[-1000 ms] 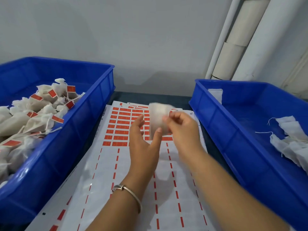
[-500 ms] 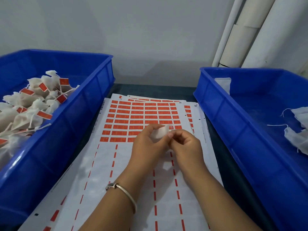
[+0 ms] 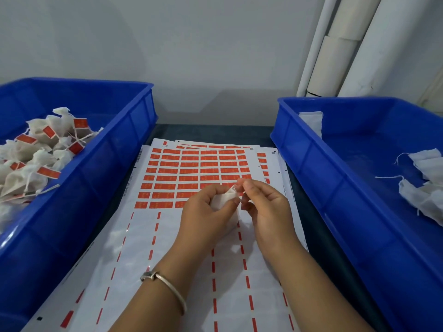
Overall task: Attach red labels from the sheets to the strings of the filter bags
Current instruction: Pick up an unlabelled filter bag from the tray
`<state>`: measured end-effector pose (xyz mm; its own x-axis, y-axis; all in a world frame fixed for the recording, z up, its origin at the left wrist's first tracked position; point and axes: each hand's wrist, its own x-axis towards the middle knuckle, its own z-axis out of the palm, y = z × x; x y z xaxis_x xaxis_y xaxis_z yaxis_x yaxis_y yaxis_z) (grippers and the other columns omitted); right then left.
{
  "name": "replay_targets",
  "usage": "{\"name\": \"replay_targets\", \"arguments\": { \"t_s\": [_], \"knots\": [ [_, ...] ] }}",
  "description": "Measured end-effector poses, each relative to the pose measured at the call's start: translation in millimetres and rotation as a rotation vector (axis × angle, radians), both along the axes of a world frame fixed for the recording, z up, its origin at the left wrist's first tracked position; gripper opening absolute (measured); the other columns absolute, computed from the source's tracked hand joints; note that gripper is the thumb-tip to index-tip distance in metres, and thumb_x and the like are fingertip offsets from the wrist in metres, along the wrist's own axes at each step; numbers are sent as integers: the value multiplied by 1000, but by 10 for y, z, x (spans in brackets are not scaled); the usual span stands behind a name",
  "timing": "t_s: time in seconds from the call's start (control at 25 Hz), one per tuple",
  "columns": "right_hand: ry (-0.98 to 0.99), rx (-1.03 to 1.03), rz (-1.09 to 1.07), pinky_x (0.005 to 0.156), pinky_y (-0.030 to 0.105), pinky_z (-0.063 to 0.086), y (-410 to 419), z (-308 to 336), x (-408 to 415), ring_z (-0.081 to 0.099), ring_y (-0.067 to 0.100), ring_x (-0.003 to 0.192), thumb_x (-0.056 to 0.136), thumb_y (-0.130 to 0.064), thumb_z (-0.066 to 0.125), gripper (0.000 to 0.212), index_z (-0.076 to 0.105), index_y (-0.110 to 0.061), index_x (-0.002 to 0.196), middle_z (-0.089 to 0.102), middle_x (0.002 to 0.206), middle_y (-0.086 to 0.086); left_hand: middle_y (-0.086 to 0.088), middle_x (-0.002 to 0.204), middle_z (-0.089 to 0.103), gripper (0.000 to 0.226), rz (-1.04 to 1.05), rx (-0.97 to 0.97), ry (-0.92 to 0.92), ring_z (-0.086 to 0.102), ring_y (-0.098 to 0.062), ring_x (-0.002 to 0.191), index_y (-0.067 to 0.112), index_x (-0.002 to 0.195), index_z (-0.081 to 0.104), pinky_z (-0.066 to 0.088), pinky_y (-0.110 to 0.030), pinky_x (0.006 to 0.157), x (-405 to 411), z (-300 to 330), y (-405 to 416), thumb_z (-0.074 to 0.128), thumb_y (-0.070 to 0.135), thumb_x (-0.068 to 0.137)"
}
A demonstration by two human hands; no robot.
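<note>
One more bag in hand, many done, a few left.
I see my left hand (image 3: 206, 209) gripping a filter bag (image 3: 224, 200) over the label sheet (image 3: 191, 173); my right hand (image 3: 261, 200) seemingly pinches its string; labelled bags (image 3: 40, 152) fill the left bin (image 3: 100, 168), unlabelled bags (image 3: 424, 185) wait right.

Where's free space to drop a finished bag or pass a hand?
Free: far end of the left bin, behind the labelled bags; right bin floor before its unlabelled bags; dark strip between sheets and wall. Crowded: left bin's near half; mid-sheet, where both hands hold a bag.
</note>
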<state>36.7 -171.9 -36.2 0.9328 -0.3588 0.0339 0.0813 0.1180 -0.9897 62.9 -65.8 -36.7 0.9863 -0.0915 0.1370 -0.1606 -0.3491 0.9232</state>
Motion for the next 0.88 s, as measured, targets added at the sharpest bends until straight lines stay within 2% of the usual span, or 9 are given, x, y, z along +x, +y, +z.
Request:
{"name": "replay_targets", "arguments": {
  "t_s": [0.12, 0.28, 0.4, 0.48, 0.56, 0.64, 0.76, 0.88],
  "knots": [
    [-28, 58, 49, 75, 21, 53, -12, 15, 2, 67, 7, 92, 95, -32, 49, 29, 73, -45, 86, 72, 91, -11, 35, 80, 49, 15, 1, -6, -3, 51, 4, 74, 42, 79, 53, 36, -6, 57, 3, 2, 3, 68, 44, 77],
    [-43, 47, 62, 76, 21, 55, 3, 21, 2, 67, 6, 97, 88, -31, 60, 21, 73, -47, 84, 72, 97, -15, 35, 81, 54, 20, -21, -33, -34, 54, 6, 78, 43, 77, 57, 34, -5, 60, -17, 40, 14, 56, 59, 65],
    [-33, 48, 50, 72, 19, 54, -23, 7, 16, 67, 7, 95, 90, -29, 59, 21, 74, -41, 83, 72, 98, -15, 37, 75, 55, 7, -29, -39, -27, 55, 6, 78, 46, 71, 57, 34, -6, 61, -24, 51, 19, 61, 51, 73],
    [-2, 19, 43, 68, 16, 53, -31, -12, 20, 67, 4, 90, 92, -34, 56, 20, 73, -35, 83, 72, 91, -16, 42, 69, 54, 14, -53, -47, -40, 55, 12, 76, 48, 70, 57, 34, -5, 62, -31, 45, 25, 65, 41, 79],
    [13, -77, -12, 58, 8, 48, -14, -36, 22, 64, -6, 79, 89, -40, 57, 20, 69, -28, 79, 70, 81, -22, 45, 68, 54, 17, -86, -59, -47, 54, 20, 78, 49, 72, 58, 35, -3, 59, -26, 36, 30, 64, 36, 82],
    [-3, -186, -79, 53, 2, 43, -7, -53, 21, 59, -13, 73, 85, -47, 58, 24, 64, -26, 76, 65, 72, -28, 43, 70, 56, 18, -96, -65, -50, 54, 20, 79, 49, 74, 59, 36, -4, 59, -23, 29, 28, 63, 34, 83],
    [-61, -225, 6, 59, 1, 44, -26, -59, 7, 59, -12, 81, 71, -61, 52, 34, 65, -30, 78, 65, 79, -30, 40, 71, 59, 21, -112, -62, -67, 57, 15, 81, 50, 73, 58, 41, -3, 57, -32, 30, 22, 61, 33, 85],
    [-79, -305, 77, 64, 2, 46, -45, -60, 10, 61, -9, 86, 71, -58, 55, 22, 66, -41, 78, 66, 84, -31, 40, 68, 59, 24, -98, -69, -70, 56, 16, 79, 49, 71, 58, 41, 1, 55, -22, 29, 29, 60, 31, 87]
  ]
}}
